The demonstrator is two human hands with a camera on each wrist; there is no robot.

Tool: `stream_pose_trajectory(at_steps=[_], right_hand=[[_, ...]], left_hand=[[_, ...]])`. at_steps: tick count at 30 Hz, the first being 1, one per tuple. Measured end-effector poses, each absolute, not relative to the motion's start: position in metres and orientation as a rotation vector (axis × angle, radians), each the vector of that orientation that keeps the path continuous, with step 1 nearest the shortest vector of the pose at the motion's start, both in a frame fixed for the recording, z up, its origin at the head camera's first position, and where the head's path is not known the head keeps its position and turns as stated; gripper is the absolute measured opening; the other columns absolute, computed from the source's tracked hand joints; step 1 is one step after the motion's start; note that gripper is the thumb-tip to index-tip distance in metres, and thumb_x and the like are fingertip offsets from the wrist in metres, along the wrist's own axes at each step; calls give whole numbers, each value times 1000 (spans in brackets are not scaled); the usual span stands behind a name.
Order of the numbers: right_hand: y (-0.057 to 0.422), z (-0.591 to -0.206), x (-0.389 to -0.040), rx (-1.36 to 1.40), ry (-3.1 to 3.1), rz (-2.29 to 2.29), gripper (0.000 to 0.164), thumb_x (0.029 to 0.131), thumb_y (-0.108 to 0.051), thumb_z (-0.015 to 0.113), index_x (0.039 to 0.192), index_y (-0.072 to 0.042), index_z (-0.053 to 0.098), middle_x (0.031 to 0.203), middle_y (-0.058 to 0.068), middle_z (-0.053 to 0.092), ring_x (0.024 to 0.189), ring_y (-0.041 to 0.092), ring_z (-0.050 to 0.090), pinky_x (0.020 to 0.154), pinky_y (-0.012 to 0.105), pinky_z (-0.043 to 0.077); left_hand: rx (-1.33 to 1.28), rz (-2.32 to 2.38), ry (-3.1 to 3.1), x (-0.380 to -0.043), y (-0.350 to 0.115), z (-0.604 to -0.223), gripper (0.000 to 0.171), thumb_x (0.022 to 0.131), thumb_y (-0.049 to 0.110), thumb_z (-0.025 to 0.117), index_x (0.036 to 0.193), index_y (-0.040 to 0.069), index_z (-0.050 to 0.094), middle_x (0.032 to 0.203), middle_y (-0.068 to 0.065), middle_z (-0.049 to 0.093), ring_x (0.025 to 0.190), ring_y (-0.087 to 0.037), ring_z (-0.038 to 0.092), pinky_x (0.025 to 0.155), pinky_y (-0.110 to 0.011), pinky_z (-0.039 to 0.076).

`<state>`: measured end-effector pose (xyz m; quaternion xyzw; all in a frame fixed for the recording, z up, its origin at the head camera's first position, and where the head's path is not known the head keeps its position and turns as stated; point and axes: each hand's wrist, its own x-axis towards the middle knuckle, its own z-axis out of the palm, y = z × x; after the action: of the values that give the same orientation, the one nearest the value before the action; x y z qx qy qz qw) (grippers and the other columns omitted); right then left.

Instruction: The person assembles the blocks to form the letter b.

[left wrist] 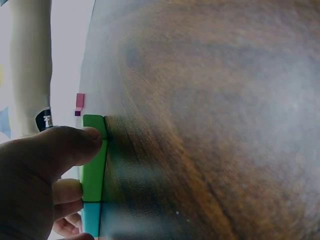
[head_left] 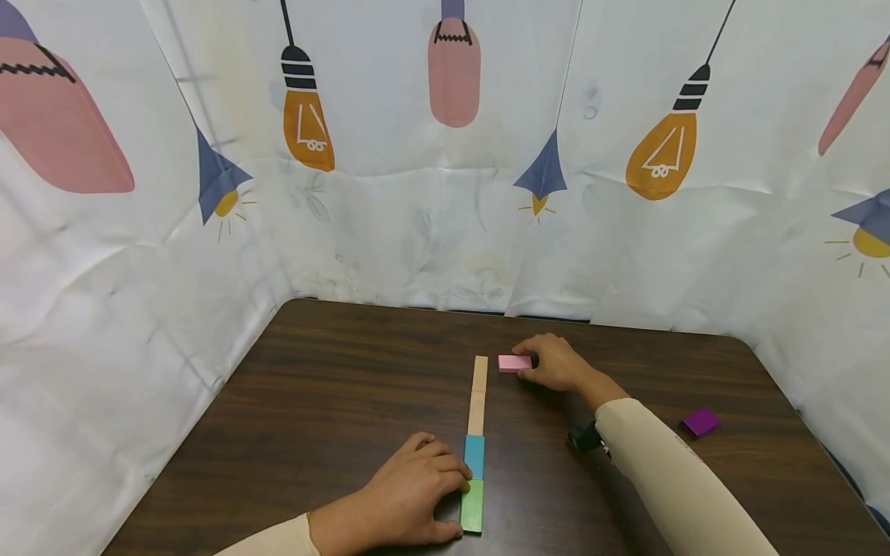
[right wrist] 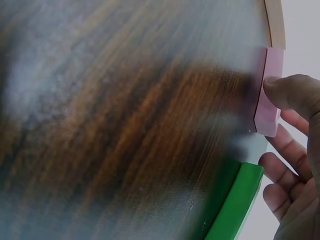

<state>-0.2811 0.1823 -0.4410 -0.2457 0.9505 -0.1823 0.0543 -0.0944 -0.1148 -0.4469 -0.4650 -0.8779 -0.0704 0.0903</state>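
Note:
A row of flat blocks runs away from me along the table: a green block (head_left: 471, 507) nearest, then a blue block (head_left: 474, 457), then two tan blocks (head_left: 477, 405). My left hand (head_left: 410, 490) grips the green block, its thumb at the near end and fingers along the left side by the blue one. At the far end, my right hand (head_left: 556, 364) pinches a pink block (head_left: 513, 364) lying crosswise, slightly right of the farther tan block in the head view. Another green block (right wrist: 235, 205) shows beside the right fingers in the right wrist view; the head view hides it.
A purple block (head_left: 701, 422) lies apart on the right side of the dark wooden table (head_left: 313, 401). A printed white curtain (head_left: 403, 232) hangs along the table's back and left. A small black device (head_left: 585, 439) is at my right wrist.

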Motion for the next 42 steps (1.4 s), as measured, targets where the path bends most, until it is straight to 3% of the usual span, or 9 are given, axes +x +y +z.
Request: stream_pose_trajectory(at_steps=[18, 26, 42], right_hand=[[182, -447, -287, -749, 2849, -617, 35, 91, -17, 77, 124, -11, 71, 124, 7, 67, 117, 29, 59, 101, 51, 46], [181, -443, -284, -820, 2877, -587, 33, 89, -18, 78, 121, -12, 72, 122, 5, 68, 118, 27, 59, 109, 60, 32], [185, -427, -264, -990, 2850, -568, 30, 89, -21, 77, 118, -14, 73, 116, 1, 70, 112, 25, 60, 104, 59, 37]], left_hand=[[-1380, -205, -2614, -94, -114, -447, 37, 84, 57, 75, 108, 29, 75, 119, 18, 66, 110, -8, 58, 101, -50, 44], [-1384, -202, -2621, -95, -114, -447, 36, 85, 57, 74, 108, 29, 75, 119, 18, 66, 109, -8, 58, 100, -46, 44], [-1398, -198, -2656, -95, -114, -445, 37, 87, 57, 72, 109, 29, 75, 120, 18, 65, 110, -8, 58, 102, -48, 43]])
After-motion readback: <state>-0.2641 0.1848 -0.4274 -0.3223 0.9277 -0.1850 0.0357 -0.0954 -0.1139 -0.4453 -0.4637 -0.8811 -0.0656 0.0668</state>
